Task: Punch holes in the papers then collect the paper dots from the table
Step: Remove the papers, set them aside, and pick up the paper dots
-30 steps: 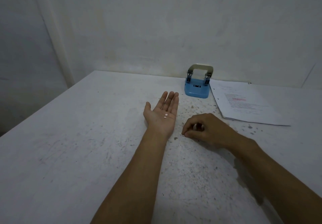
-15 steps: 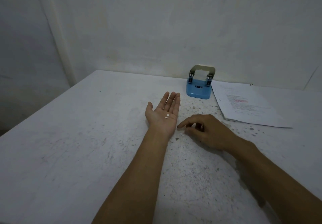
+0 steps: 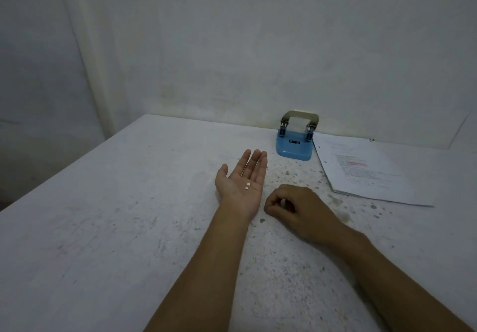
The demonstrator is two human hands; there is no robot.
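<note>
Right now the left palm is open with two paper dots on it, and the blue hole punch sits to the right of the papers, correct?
Not quite. In the head view the hole punch sits left of the papers. The left hand is open, holding two paper dots.

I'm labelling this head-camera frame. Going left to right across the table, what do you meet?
Left hand, open palm up with two paper dots → right hand, fingers curled on the table → hole punch → papers.
</note>
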